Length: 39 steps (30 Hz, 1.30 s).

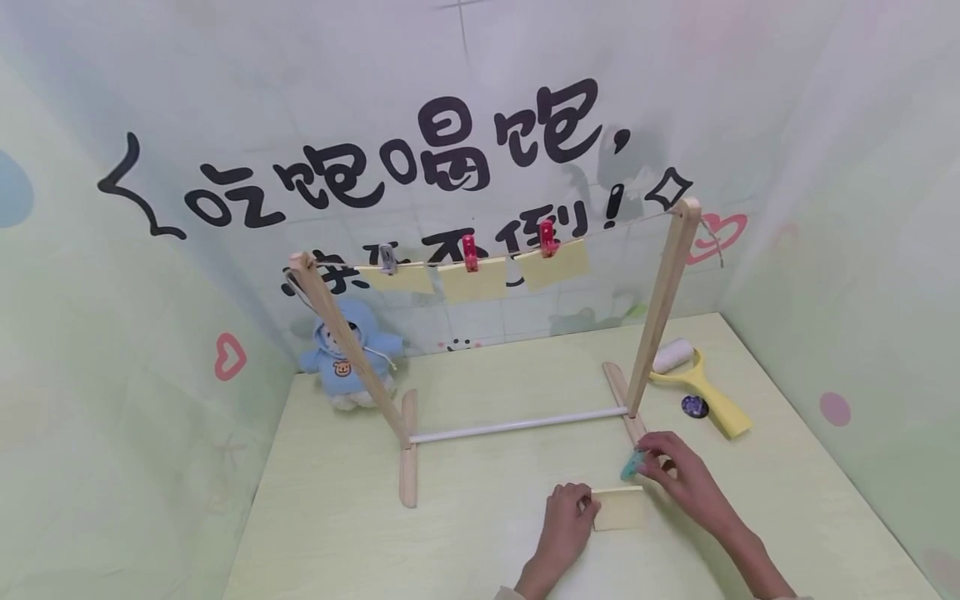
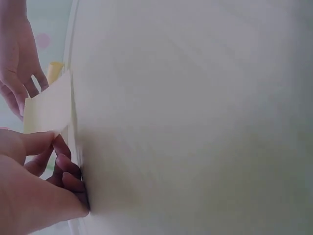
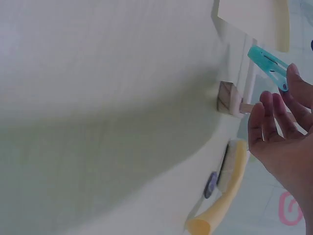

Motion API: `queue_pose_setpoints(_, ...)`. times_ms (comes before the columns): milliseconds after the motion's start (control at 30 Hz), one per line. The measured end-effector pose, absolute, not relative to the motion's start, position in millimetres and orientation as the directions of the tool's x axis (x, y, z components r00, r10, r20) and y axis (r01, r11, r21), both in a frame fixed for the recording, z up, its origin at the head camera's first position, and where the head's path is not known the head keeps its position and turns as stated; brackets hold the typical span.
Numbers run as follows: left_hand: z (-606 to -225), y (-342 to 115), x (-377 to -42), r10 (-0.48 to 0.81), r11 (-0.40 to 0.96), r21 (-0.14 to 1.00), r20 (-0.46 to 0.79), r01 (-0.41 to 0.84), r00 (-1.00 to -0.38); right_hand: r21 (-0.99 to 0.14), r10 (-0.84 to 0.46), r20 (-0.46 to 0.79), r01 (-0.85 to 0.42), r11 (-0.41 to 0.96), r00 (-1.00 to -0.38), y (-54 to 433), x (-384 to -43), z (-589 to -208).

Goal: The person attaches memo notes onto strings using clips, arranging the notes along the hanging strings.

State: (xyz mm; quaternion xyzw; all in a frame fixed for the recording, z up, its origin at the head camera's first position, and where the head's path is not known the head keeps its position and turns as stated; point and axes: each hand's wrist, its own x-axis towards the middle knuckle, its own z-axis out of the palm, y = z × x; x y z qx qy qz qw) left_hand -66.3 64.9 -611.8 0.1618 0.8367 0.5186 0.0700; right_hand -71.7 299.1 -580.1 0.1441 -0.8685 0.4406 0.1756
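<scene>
My left hand (image 1: 567, 521) pinches the left edge of a folded pale yellow paper (image 1: 619, 510), low over the table. In the left wrist view, thumb and forefinger grip a corner of that paper (image 2: 51, 107). A teal clothespin (image 1: 633, 464) is held between thumb and fingers of my right hand (image 1: 686, 477), just beyond the paper's right end. The right wrist view shows the clothespin (image 3: 268, 66) pointing toward the paper, apart from it. Overhead, a string between two wooden posts carries yellow papers (image 1: 474, 279) held by a grey clothespin (image 1: 387, 258) and two red clothespins (image 1: 470, 253).
The wooden frame's right post (image 1: 663, 308) and white crossbar (image 1: 517, 425) stand beyond my hands. At right lie a yellow-handled lint roller (image 1: 708, 392) and a dark round object (image 1: 695, 407). A blue-hooded plush doll (image 1: 348, 358) sits behind the left post (image 1: 352, 350).
</scene>
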Motion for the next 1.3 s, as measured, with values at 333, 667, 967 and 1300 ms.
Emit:
queue_pose_setpoints(333, -581, 64, -99, 0.159, 0.162, 0.947, 0.252, 0.277, -0.955, -0.512, -0.16, 0.658, -0.593, 0.622, -0.736, 313, -89, -478)
queue_pose_setpoints(667, -451, 69, -154, 0.061, 0.052, 0.957, 0.282, 0.286, -0.957, -0.335, -0.23, 0.776, -0.693, 0.639, -0.587, 313, -100, -349)
queue_pose_setpoints(967, -370, 75, -182, 0.085, -0.012, 0.924, 0.383, 0.383, -0.92, -0.252, -0.277, 0.821, -0.752, 0.609, -0.499, 295, -116, -265)
queue_pose_setpoints(1300, -337, 86, -195, 0.069, -0.04, 0.908, 0.419, 0.417, -0.905, -0.195, -0.333, 0.782, -0.715, 0.672, -0.526, 284, -149, -208)
